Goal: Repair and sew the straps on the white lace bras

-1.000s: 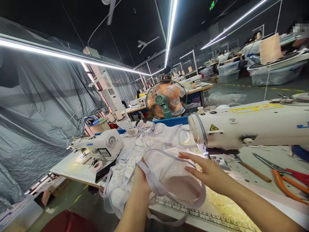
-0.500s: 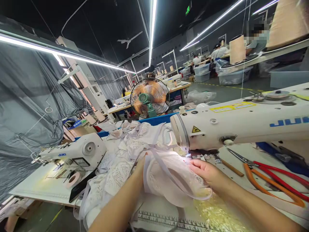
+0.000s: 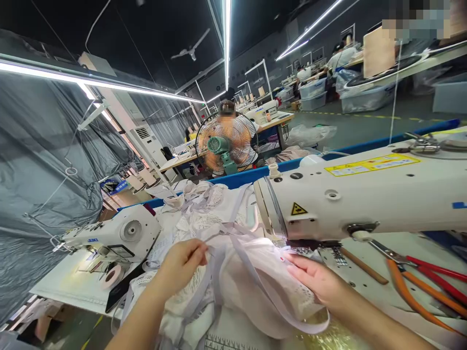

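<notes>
A white lace bra [image 3: 251, 287] with pale lilac straps lies under the head of the near sewing machine [image 3: 350, 189], its upper edge in the lit area by the needle. My right hand [image 3: 310, 277] pinches that edge between thumb and fingers, just right of the needle. On the left, my left hand [image 3: 184, 265] has its fingertips closed on a pale band of the bras; which piece it belongs to is unclear. One lilac strap [image 3: 255, 272] loops loosely across the cup. More lace bras [image 3: 199, 214] are heaped behind and beside my left hand.
Orange-handled scissors [image 3: 412, 291] and red-handled ones lie on the right, near a brown stick [image 3: 365, 265]. A second sewing machine [image 3: 113, 233] stands at left with a tape roll [image 3: 112, 276]. A fan [image 3: 226, 146] stands beyond the blue table edge [image 3: 241, 180]; a person sits behind it.
My left hand has come out from behind the bra, moved left and closed on a pale band. The right hand keeps its pinch by the needle. The view has shifted slightly.
</notes>
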A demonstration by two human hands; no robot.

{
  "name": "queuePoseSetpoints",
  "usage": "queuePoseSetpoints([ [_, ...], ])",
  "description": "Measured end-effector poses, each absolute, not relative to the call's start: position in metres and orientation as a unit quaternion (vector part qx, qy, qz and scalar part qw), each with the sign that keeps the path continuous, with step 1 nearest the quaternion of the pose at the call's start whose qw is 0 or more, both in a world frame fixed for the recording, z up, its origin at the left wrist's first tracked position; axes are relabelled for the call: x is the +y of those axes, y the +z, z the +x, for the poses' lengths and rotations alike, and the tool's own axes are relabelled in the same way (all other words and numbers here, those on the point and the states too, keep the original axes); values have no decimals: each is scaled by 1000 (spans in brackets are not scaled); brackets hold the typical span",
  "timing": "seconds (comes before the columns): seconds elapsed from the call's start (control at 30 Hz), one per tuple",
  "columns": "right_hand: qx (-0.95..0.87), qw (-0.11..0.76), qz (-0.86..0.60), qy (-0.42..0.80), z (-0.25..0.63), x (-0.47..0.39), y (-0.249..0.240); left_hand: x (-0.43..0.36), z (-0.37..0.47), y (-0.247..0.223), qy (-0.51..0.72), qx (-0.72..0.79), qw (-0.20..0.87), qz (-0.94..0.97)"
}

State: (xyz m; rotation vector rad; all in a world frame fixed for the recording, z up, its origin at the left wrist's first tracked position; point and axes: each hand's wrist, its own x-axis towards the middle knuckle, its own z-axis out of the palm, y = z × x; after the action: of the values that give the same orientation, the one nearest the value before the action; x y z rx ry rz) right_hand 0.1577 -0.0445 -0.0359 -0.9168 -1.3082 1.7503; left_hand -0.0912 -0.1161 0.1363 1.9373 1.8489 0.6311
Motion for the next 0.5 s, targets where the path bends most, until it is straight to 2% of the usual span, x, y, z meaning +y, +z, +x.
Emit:
queuePoseSetpoints([
  [0.13,-514,390,-308,700,155,-43,-39,-107,-41,150,126,514,45,847],
  [0.23,-531,380,-285,702,156,-41,-40,-81,-11,127,7,529,5,849],
  [0.37,-538,360,-286,706,160,-41,-35,-65,-7,101,-67,595,33,800],
  [0.5,-548,325,-265,724,164,-44,-26,-73,-26,98,-54,588,172,789],
])
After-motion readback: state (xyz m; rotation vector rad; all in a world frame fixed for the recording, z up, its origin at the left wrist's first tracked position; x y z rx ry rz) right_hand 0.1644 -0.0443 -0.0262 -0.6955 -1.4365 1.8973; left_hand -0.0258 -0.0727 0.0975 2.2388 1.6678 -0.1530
